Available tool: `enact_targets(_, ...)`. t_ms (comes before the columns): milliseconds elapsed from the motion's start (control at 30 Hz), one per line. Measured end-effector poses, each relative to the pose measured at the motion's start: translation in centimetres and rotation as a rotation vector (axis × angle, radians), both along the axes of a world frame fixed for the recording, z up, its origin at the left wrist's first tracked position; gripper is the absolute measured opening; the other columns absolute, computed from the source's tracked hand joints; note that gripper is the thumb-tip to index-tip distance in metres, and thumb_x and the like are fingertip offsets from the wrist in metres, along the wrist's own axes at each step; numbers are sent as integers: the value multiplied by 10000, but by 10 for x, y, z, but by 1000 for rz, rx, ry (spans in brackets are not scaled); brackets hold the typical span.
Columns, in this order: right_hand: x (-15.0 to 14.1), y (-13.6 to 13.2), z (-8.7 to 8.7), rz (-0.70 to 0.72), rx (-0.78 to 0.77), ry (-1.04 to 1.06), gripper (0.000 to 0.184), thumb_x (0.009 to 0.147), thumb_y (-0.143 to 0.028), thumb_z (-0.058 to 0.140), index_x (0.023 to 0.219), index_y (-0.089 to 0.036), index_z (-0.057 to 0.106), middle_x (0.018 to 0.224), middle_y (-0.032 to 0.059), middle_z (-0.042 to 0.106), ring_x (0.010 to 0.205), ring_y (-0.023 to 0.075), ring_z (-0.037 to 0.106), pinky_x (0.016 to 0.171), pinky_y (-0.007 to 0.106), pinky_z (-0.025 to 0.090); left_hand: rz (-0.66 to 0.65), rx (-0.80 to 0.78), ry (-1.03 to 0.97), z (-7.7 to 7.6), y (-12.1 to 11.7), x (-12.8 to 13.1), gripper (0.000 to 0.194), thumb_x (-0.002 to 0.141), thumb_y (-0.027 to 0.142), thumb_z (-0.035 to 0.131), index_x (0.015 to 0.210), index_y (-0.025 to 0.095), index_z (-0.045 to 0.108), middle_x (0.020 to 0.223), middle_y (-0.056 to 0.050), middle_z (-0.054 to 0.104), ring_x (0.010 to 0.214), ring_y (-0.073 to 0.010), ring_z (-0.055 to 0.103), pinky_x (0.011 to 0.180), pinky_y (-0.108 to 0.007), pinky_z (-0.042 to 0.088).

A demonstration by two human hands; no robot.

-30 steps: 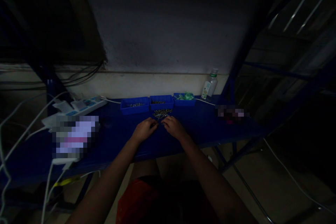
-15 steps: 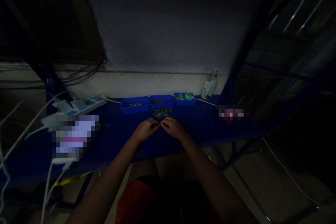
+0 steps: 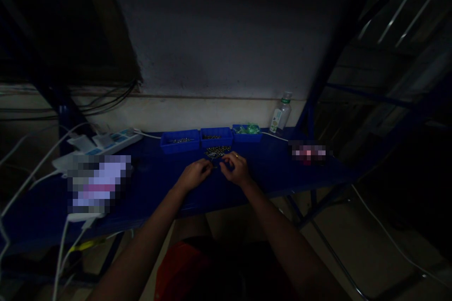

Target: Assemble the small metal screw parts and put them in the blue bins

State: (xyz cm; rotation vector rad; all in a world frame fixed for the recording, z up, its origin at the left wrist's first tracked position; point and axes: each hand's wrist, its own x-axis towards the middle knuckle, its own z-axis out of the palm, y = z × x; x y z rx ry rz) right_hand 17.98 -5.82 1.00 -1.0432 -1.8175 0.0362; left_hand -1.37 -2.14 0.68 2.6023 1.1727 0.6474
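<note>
My left hand (image 3: 195,173) rests low over the blue table. Its thumb and fingertips are pinched around a thin, small piece, too dark to name. My right hand (image 3: 236,169) is just to the right, thumb and index finger apart, with nothing visible between them. Its fingertips are at the near right edge of a pile of small metal pieces (image 3: 216,152), some thin and silvery, some brass-coloured. Behind the pile stand a blue bin of silvery pieces (image 3: 179,147), a blue bin of darker pieces (image 3: 216,143) and a blue bin with green plastic (image 3: 247,138).
A clear bottle (image 3: 281,116) stands at the back right, by a blurred-out pinkish item (image 3: 308,153). On the left lie a white power strip (image 3: 122,140) with plugs and cables, and a pixelated phone-like item (image 3: 100,183). The blue table (image 3: 151,197) has metal frame posts on both sides.
My hands were together, fingertips meeting at a small piece. Now my right hand has moved off to the right and its fingers have parted; my left hand stays nearly in place.
</note>
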Motion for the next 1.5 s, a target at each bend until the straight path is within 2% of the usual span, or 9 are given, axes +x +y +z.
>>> enact_targets(67,1,-2,0,-34,32,24,187,776,-338,520,835,-165,559,669,0,503,581,105,445,624,237,381,-3,-2,1,0,0,0,146,801,249,436,834,198,569,799,-16,558,695,-143,530,640,-234,389)
enact_targets(167,-1,3,-3,-43,-25,-5,169,816,-314,472,838,-170,558,710,13,525,636,112,478,663,239,388,-4,6,2,1,-1,0,148,810,256,434,849,201,566,814,-17,563,706,-143,534,644,-234,388)
enact_targets(300,-8,16,-14,43,-161,-151,188,835,-334,480,908,-189,574,889,41,570,862,139,509,783,251,387,7,15,0,1,-1,1,184,835,279,412,877,197,573,819,-27,570,717,-146,539,666,-240,394)
enact_targets(400,-9,22,-20,92,-225,-251,204,859,-347,454,897,-205,596,894,39,577,905,143,496,826,269,372,-5,16,-11,1,0,1,210,851,293,392,890,198,576,830,-33,575,737,-151,542,682,-244,398)
enact_targets(667,-6,25,-22,122,-245,-294,203,874,-310,435,908,-205,605,898,38,572,896,139,487,835,278,364,-39,24,-43,2,-2,1,210,863,307,380,878,203,562,841,-28,573,767,-153,542,691,-241,397)
enact_targets(933,-6,22,-21,103,-282,-231,120,822,-281,518,878,-197,582,895,25,557,865,133,493,783,258,377,-29,12,-37,6,-6,3,216,872,302,366,873,201,556,824,-25,579,743,-147,546,673,-233,397)
enact_targets(1200,-6,22,-20,121,-263,-247,167,862,-310,453,887,-206,581,888,30,571,889,138,490,814,270,363,-20,-4,-52,6,-7,4,218,877,307,353,868,199,542,830,-30,588,758,-154,550,688,-240,402)
enact_targets(1333,-6,23,-22,121,-275,-218,124,835,-299,495,875,-203,562,894,17,577,860,133,497,774,256,376,-18,-4,-36,6,-8,4,215,876,310,353,858,203,539,826,-29,589,754,-154,549,668,-235,396)
enact_targets(1500,-6,21,-20,135,-272,-206,171,831,-339,498,922,-208,561,912,20,580,870,136,498,784,258,376,-24,0,-38,7,-8,4,227,881,314,349,865,198,544,831,-32,595,758,-156,553,673,-237,397)
